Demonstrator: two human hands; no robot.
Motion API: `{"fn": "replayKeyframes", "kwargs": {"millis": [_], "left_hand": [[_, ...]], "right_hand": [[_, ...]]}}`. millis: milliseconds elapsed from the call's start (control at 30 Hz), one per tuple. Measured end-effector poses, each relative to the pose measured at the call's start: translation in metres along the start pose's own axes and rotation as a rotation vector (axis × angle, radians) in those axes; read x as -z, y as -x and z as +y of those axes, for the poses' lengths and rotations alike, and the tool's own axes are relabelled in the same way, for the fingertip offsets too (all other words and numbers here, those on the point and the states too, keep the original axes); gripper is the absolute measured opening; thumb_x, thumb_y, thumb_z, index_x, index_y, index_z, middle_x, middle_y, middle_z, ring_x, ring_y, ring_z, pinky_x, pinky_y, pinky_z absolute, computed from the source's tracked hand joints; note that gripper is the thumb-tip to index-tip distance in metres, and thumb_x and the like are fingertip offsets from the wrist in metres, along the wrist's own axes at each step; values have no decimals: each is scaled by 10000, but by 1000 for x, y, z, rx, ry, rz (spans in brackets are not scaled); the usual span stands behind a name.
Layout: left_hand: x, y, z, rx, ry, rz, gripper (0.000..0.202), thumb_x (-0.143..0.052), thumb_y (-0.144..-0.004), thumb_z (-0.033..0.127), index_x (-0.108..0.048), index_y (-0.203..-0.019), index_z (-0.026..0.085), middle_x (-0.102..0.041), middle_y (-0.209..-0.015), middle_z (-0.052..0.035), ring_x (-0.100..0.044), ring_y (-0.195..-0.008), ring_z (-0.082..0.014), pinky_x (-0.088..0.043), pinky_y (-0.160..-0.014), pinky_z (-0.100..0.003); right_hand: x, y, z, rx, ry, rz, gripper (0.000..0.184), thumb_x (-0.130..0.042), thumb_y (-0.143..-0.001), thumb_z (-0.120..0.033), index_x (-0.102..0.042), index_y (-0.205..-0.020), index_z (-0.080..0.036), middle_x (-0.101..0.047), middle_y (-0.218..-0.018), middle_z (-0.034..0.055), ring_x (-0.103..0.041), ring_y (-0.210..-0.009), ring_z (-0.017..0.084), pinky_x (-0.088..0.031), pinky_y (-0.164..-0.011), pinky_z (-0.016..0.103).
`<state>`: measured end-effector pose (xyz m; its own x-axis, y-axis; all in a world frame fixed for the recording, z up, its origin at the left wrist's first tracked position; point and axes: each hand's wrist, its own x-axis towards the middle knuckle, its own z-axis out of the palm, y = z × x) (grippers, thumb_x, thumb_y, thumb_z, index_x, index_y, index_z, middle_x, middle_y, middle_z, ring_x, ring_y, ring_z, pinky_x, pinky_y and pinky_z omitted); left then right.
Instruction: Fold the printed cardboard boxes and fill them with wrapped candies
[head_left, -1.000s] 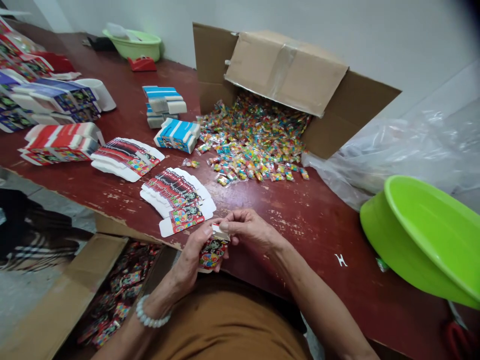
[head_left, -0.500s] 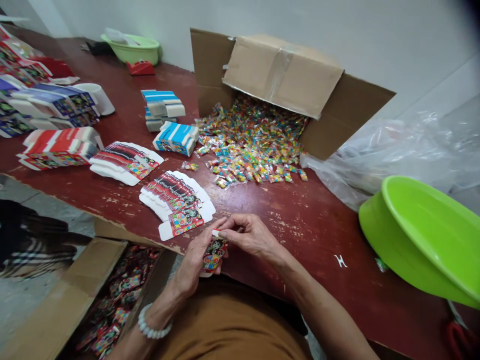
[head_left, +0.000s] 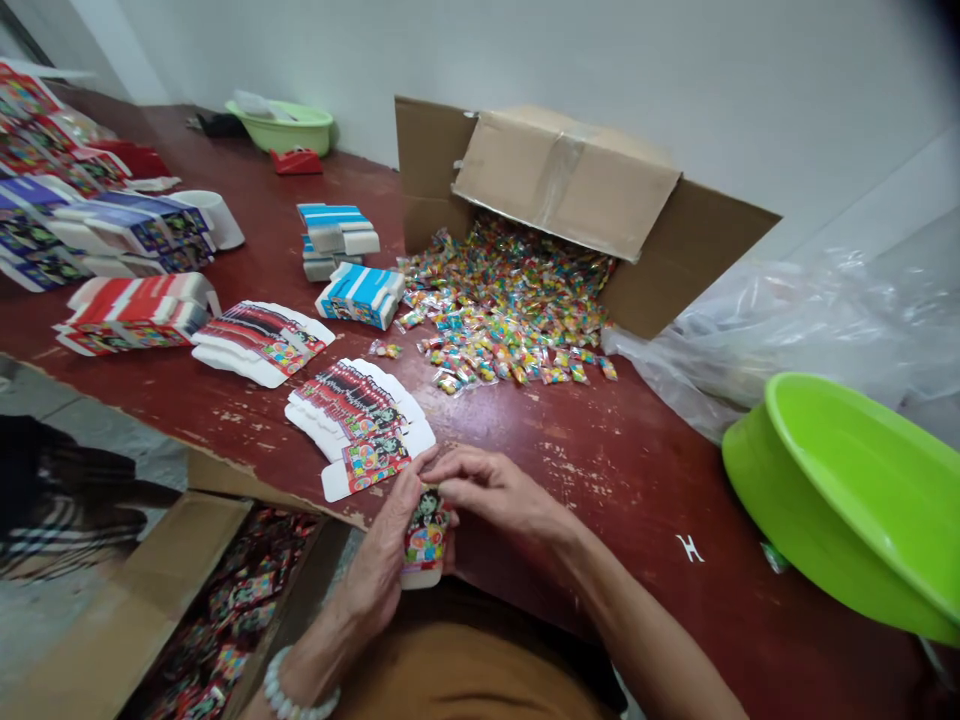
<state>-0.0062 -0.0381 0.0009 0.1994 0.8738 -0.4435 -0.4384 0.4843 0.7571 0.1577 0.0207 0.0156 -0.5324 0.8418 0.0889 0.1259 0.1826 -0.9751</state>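
Note:
My left hand (head_left: pixel 388 560) is wrapped round a small printed carton (head_left: pixel 425 540), held upright at the table's near edge. My right hand (head_left: pixel 495 490) pinches the carton's top end, fingers pressed on the flap. Just beyond my hands lies a fanned stack of flat printed cartons (head_left: pixel 360 420). A heap of colourful wrapped candies (head_left: pixel 510 300) spills from a cardboard box (head_left: pixel 577 190) lying on its side.
More flat carton stacks (head_left: pixel 262 340), red-and-white ones (head_left: pixel 135 305) and blue ones (head_left: pixel 358 292) lie to the left. A green basin (head_left: pixel 855 500) leans at right beside clear plastic (head_left: pixel 817 310). Below the table edge stands an open cardboard box (head_left: pixel 112 620) of finished cartons.
My right hand's fingers have pressed down on the carton's top, closing the white flap that stuck up earlier. The carton sits slightly lower and closer to me.

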Motion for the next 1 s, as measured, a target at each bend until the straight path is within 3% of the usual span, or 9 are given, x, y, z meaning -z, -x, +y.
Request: {"fn": "replayKeyframes", "kwargs": {"millis": [67, 133, 300, 433, 633, 700, 767, 867, 1000], "left_hand": [[1, 10, -7, 37, 60, -11, 807, -667, -839, 617, -348, -1514, 311, -761, -935, -55, -713, -712, -205, -562, -670, -306], [6, 19, -16, 81, 75, -44, 762, -684, -833, 609, -406, -1464, 286, -771, -937, -73, -731, -797, -221, -559, -735, -311], [31, 28, -29, 130, -12, -39, 557, -799, -720, 596, -626, -1098, 225, -782, -932, -93, -730, -726, -223, -541, -655, -298], [70, 26, -13, 53, -190, -25, 417, -877, -685, 437, -616, -931, 224, -775, -868, -45, -699, -757, -194, -522, -709, -283], [118, 29, 17, 292, -636, -314, 320, -865, -616, 346, -742, -875, 203, -725, -732, -1, -613, -653, -169, -438, -593, -230], [119, 31, 22, 340, -701, -412, 248, -845, -611, 298, -731, -810, 203, -700, -699, 11, -586, -622, -158, -419, -558, -223], [112, 33, 24, 362, -600, -432, 254, -820, -656, 306, -680, -846, 214, -708, -761, 6, -602, -623, -153, -442, -554, -224], [93, 32, 24, 276, -422, -330, 333, -748, -774, 391, -585, -1012, 226, -717, -898, -38, -666, -661, -165, -498, -590, -249], [64, 28, 21, 63, -426, -265, 357, -689, -803, 378, -535, -1074, 206, -673, -853, -16, -641, -621, -137, -493, -587, -239]], "right_hand": [[12, -23, 12, -37, 195, 89, 313, -449, -1031, -360, -707, -1091, -194, -715, -1037, 53, -660, -923, 165, -507, -800, 279], [23, -53, 24, -41, 601, 229, 269, -493, -1012, -305, -678, -1174, -195, -708, -1133, 66, -640, -1001, 177, -494, -855, 291], [26, -99, 46, -78, 804, 260, 276, -669, -888, -222, -687, -1160, -175, -644, -1297, 154, -498, -1210, 320, -401, -1013, 462], [23, -83, 52, -113, 864, 278, 193, -543, -926, -154, -713, -1015, -173, -679, -1145, 177, -516, -1130, 326, -410, -974, 470], [44, -30, 56, -206, 757, 366, 322, -368, -964, -165, -634, -1141, -123, -669, -938, 131, -616, -877, 242, -488, -810, 364], [40, -14, 49, -255, 633, 357, 376, -297, -1004, -235, -603, -1192, -124, -632, -771, 55, -603, -690, 198, -487, -653, 310], [26, 1, 36, -270, 365, 297, 377, -330, -1019, -336, -612, -1197, -160, -581, -680, -7, -546, -571, 153, -444, -557, 262], [-4, 17, 11, -212, -16, 198, 292, -529, -959, -371, -635, -1170, -199, -638, -778, -6, -574, -654, 129, -463, -623, 246], [-33, 18, -6, -142, -60, 220, 190, -648, -874, -292, -664, -1031, -188, -696, -863, 19, -619, -728, 138, -484, -684, 260]]}}
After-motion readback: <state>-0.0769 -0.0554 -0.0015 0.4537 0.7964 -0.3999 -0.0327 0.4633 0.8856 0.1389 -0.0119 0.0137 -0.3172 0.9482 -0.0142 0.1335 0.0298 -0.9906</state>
